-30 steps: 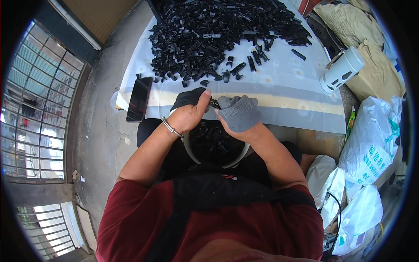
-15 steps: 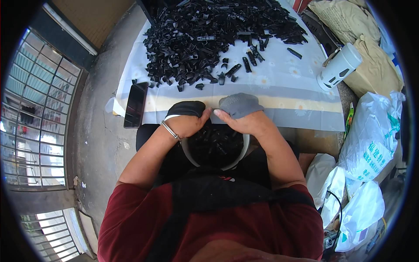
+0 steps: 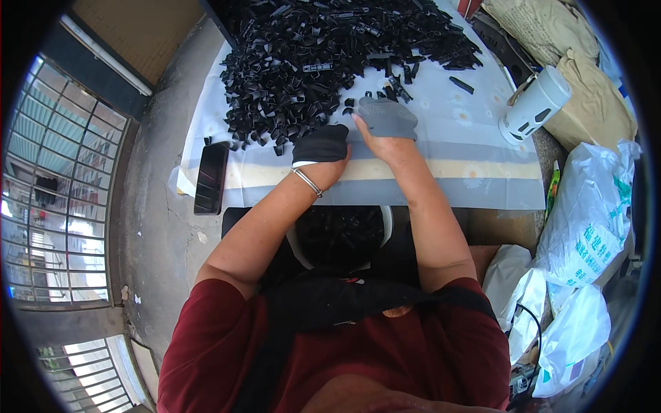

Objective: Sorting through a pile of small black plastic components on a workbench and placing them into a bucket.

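My left hand (image 3: 322, 155), in a black glove that leaves the thumb bare and with a bangle at the wrist, is over the near part of the table, beside the heap's near edge. Its fingers bend downward and their tips are hidden, so what they hold, if anything, cannot be seen. Farther forward, my right hand (image 3: 385, 122), in a grey glove, lies over loose black plastic parts. Its thumb stands apart from the fingers. Small curved black pieces (image 3: 349, 107) show by the thumb. A large heap of black plastic parts (image 3: 289, 76) covers the table's far left.
A light-rimmed bucket (image 3: 387, 230) with black parts stands between my legs, below the table edge. A phone (image 3: 211, 177) lies at the table's left edge. On the right are a white tumbler (image 3: 536, 104), brown sacks (image 3: 592, 103) and white plastic bags (image 3: 582, 213).
Both hands have moved forward from above the bucket onto the table, the right one farther. They have drawn apart, and the right hand now covers several loose parts.
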Available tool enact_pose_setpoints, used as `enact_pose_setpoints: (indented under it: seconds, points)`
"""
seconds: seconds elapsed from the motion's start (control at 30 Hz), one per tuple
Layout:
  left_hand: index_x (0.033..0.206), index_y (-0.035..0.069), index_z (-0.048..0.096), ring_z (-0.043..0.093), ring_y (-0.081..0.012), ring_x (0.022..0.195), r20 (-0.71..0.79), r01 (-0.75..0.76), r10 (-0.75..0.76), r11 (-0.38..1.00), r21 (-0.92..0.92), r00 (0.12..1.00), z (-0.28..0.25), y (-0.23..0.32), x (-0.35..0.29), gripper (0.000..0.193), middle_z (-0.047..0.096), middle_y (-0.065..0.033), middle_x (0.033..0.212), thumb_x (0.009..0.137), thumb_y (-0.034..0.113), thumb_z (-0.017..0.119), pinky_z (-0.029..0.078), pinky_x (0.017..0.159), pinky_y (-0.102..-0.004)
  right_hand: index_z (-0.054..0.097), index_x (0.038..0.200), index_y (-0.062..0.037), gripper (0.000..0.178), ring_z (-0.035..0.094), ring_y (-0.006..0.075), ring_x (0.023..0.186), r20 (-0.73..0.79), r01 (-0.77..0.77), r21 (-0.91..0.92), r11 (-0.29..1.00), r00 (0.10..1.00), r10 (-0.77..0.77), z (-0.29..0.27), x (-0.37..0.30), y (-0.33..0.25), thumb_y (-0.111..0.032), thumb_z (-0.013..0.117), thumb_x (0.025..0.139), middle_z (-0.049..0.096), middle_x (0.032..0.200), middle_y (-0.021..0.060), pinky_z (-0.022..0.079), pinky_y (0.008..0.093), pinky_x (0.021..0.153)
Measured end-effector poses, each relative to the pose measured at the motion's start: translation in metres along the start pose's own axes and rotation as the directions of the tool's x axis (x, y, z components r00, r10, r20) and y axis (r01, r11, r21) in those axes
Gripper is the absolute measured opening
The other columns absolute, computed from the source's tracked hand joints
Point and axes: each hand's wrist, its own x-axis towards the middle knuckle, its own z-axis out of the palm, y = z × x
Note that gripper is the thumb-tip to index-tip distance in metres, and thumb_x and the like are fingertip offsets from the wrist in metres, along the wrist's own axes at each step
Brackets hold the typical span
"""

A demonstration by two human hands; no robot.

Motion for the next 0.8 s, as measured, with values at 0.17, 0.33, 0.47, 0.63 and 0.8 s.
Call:
enact_pose_setpoints:
  seconds: [0.17,0.33,0.47,0.63,0.8]
  points:
    - [0.084,0.007,0.058,0.059,-0.03,0.071,-0.086,0.004,-0.006,1.0,-0.029,0.996,0.003,-0.011,-0.01,0.014,0.059,-0.013,0.078,0.073,0.014,0.053,0.048,0.064,-0.0384,0.057,0.095,-0.0047,0.022,0.056,0.0329,0.077,-0.41,0.162,0.362,0.918,0.912,0.001,-0.011,-0.004,0.001,-0.019,0.055,0.079,0.06,0.083,0.0135,0.044,0.0405,0.07]
    - [0.098,0.003,0.058,0.059,-0.0326,0.079,-0.028,0.083,-0.093,0.963,-0.255,0.995,-0.022,-0.01,-0.021,0.025,0.061,-0.0165,0.089,0.075,0.011,0.053,0.048,0.069,-0.0377,0.055,0.098,-0.0029,0.025,0.056,0.0312,0.076,-0.224,0.179,0.331,0.927,0.969,-0.107,-0.038,-0.032,-0.007,-0.017,0.057,0.078,0.059,0.082,0.0135,0.044,0.0383,0.068]
    - [0.101,0.004,0.056,0.059,-0.0214,0.072,0.194,0.214,-0.133,0.841,-0.497,0.972,-0.046,-0.014,-0.034,0.025,0.062,-0.0128,0.087,0.077,0.009,0.058,0.047,0.065,-0.0319,0.055,0.1,-0.0024,0.026,0.055,0.0299,0.08,0.101,0.061,0.521,0.852,0.986,-0.132,-0.042,-0.057,-0.03,-0.02,0.056,0.081,0.059,0.088,0.0141,0.043,0.0379,0.069]
    - [0.108,0.005,0.055,0.051,-0.0095,0.071,0.342,0.277,-0.012,0.616,-0.738,0.94,-0.069,-0.011,-0.039,0.031,0.06,-0.0013,0.084,0.078,0.011,0.062,0.044,0.064,-0.0246,0.055,0.105,-0.004,0.03,0.055,0.0303,0.085,0.076,0.218,0.51,0.832,0.952,-0.297,-0.039,-0.066,-0.047,-0.023,0.056,0.082,0.059,0.093,0.0149,0.044,0.0372,0.075]
    - [0.108,0.0,0.056,0.051,-0.0096,0.074,0.594,0.623,-0.197,0.319,-0.714,0.78,-0.059,-0.012,-0.052,0.036,0.06,-0.0022,0.085,0.083,0.027,0.06,0.044,0.064,-0.0239,0.056,0.103,-0.005,0.029,0.056,0.0307,0.08,0.081,0.134,0.451,0.883,0.979,-0.19,-0.039,-0.064,-0.054,-0.025,0.056,0.082,0.06,0.087,0.0138,0.044,0.0375,0.07]
